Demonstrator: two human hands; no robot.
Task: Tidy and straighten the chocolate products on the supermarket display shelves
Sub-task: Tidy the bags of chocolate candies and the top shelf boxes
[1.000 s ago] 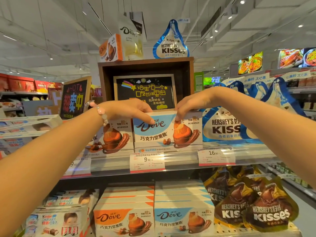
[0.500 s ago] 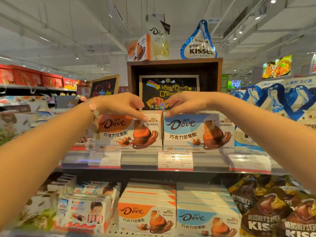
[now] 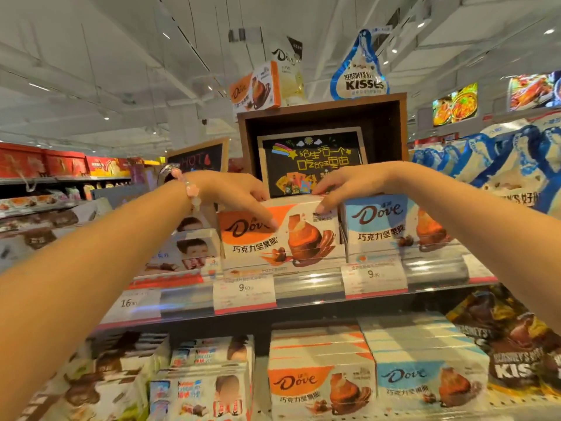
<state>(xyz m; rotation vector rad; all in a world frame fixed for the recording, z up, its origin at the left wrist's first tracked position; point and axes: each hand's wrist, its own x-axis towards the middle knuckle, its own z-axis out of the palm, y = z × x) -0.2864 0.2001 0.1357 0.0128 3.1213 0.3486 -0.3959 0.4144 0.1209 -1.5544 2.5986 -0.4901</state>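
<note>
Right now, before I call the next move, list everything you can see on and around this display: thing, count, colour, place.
orange Dove box: one at the front, orange and white, upper shelf centre, under both hands
blue Dove box: one at the front, blue and white, upper shelf, right of the orange one
price tags: at least three, white with red edge, upper shelf rail
chalkboard sign: one, black, in the wooden crate behind the boxes
Kisses bag: one, blue and white, on top of the crate
lower Dove stacks: two, orange and blue, lower shelf
brown Kisses bags: several, brown and gold, lower right
left hand: fingers on the orange box front
right hand: fingers on its top edge
</note>
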